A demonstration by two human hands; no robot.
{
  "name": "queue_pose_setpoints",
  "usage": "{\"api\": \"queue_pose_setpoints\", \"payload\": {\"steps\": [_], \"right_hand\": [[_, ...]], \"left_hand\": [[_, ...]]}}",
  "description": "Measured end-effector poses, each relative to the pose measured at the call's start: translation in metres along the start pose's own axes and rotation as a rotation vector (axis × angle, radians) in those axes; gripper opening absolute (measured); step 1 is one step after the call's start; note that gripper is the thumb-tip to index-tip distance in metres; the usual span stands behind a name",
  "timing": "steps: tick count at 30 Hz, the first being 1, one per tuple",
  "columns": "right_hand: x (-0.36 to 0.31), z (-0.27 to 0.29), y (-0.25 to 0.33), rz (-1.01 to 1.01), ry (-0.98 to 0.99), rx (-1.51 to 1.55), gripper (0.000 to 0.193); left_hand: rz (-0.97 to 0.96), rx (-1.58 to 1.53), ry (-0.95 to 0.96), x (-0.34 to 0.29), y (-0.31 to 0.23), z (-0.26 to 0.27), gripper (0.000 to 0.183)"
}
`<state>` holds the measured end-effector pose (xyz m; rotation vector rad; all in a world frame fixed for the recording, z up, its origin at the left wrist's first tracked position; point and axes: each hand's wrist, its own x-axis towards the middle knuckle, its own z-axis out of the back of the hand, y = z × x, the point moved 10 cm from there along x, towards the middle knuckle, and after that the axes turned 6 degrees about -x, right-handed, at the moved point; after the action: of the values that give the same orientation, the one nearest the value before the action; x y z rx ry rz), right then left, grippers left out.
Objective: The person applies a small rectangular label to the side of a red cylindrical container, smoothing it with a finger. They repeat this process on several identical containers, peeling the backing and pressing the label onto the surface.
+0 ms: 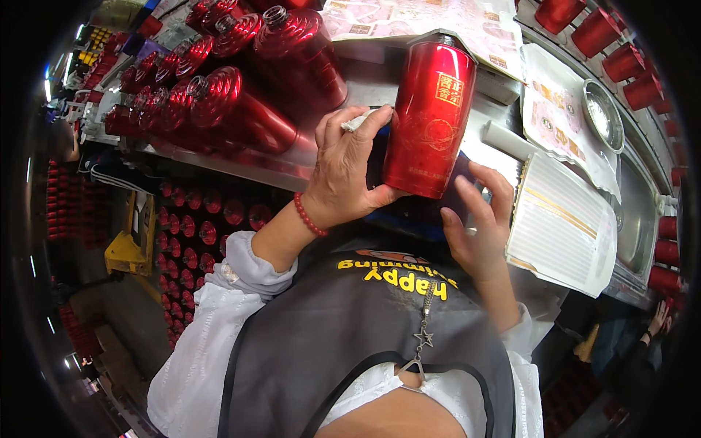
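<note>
A glossy red bottle [431,117] with gold printing stands slightly tilted in front of me, over the work surface. My left hand [339,168] grips its left side, index finger higher up and thumb at the lower edge. A crumpled white cloth or tissue [358,121] is tucked between that hand's fingers. Just right of the bottle's lower end, my right hand [482,223] has its fingers spread and slightly curled, with nothing held. Whether its fingertips touch the bottle I cannot tell.
Several red bottles [241,109] crowd the bench's left. Printed sheets [431,16] lie at the back; a round metal dish [603,113] and a stack of white sheets with gold stripes [562,226] sit right. Red bottles line a far-right conveyor [624,62]. A co-worker's hand [659,320] shows lower right.
</note>
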<state>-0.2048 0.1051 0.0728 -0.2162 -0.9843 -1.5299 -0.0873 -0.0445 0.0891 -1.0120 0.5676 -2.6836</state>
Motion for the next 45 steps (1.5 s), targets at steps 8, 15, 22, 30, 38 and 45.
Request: {"api": "queue_pose_setpoints", "payload": {"steps": [8, 15, 22, 30, 38, 45], "right_hand": [[0.008, -0.004, 0.006, 0.033, 0.027, 0.021, 0.051], [0.003, 0.007, -0.033, -0.195, -0.136, 0.248, 0.022], [0.010, -0.005, -0.064, -0.479, 0.030, 0.486, 0.006], [0.021, -0.051, -0.089, -0.816, 0.325, 0.882, 0.024], [0.028, -0.061, -0.090, -0.870, 0.487, 0.891, 0.028], [0.030, -0.062, -0.088, -0.889, 0.508, 0.910, 0.032]], "left_hand": [[0.026, -0.089, 0.051, -0.014, 0.016, -0.017, 0.091], [0.101, -0.203, 0.072, -0.022, 0.029, -0.027, 0.091], [0.061, -0.177, 0.119, -0.014, 0.021, -0.024, 0.095], [0.037, -0.066, 0.142, -0.010, 0.016, -0.025, 0.096], [0.017, -0.088, 0.207, -0.014, 0.019, -0.032, 0.090], [0.034, -0.132, 0.194, -0.015, 0.022, -0.036, 0.096]]}}
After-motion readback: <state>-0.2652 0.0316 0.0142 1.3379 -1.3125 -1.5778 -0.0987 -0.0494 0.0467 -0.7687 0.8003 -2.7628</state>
